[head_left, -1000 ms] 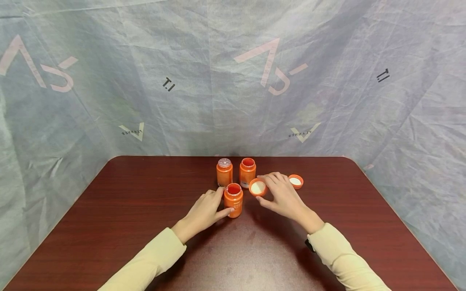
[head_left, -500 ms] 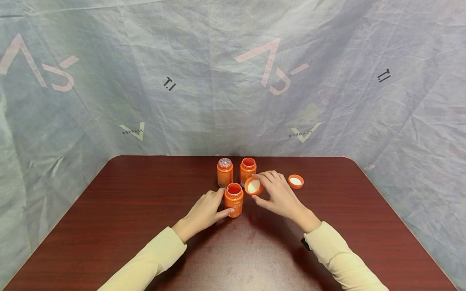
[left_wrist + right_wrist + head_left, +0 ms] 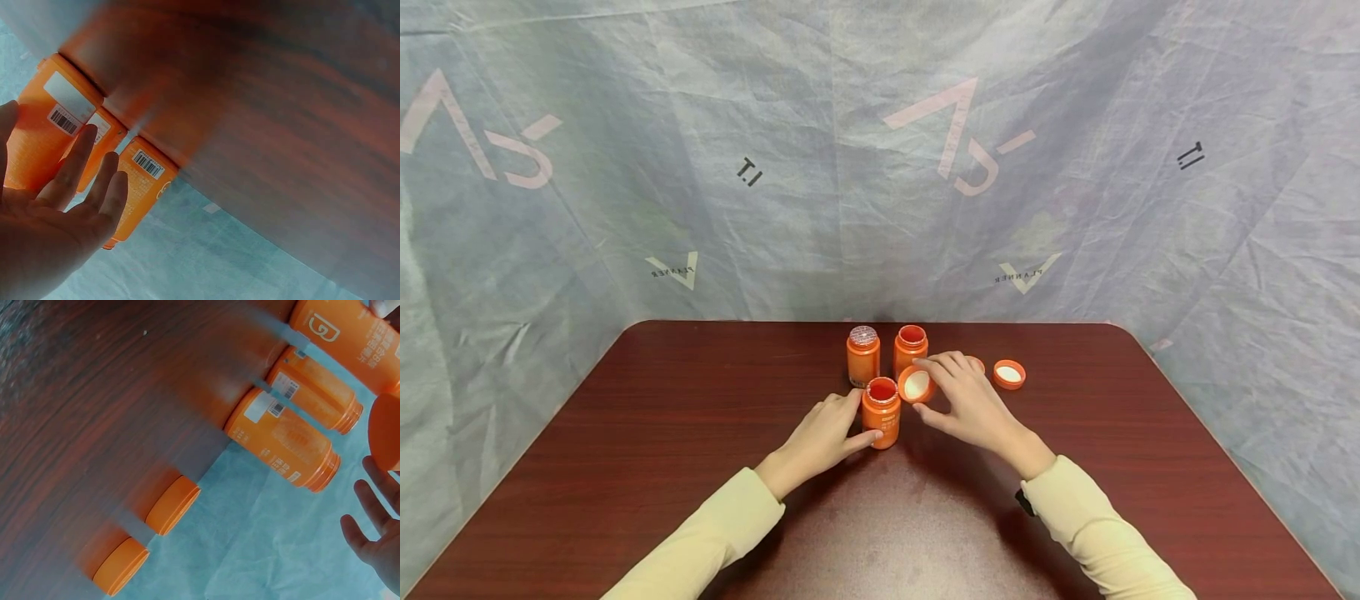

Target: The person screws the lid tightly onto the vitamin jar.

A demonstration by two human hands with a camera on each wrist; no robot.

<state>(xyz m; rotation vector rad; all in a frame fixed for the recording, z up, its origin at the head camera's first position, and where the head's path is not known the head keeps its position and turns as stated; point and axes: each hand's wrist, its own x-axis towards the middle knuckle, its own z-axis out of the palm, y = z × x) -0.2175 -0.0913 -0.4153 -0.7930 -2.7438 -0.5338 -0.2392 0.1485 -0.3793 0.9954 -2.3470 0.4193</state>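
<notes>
Sleeves of cream cloth (image 3: 722, 525) stretch over a dark red-brown wooden table (image 3: 625, 467), where a person's bare left hand (image 3: 820, 429) and right hand (image 3: 973, 400) work close together. The left one clasps an upright, round orange jar with pale lettering (image 3: 886, 421), thumb across its front and forefinger on the far side, the other fingers spread loosely. That jar stands uncapped on the table, bright red inside — the nearest of three to the person. The right one pinches a round orange cap with a white liner (image 3: 917, 385) between thumb and fingers, tilted so the white inner face shows, just beside the jar's rim; whether the two touch, I cannot tell. Two similar jars stand upright just behind: the rear left jar (image 3: 863, 362) wears a silvery printed seal over its mouth, the rear right jar (image 3: 911, 353) is open and red within. Two matching caps lie to the right — a white-lined far-right cap (image 3: 1009, 374), and a half-hidden cap (image 3: 977, 365) behind the knuckles. Beyond the table hangs a wrinkled grey-blue fabric sheet (image 3: 805, 125), printed with pink, black and pale yellow lettering.
</notes>
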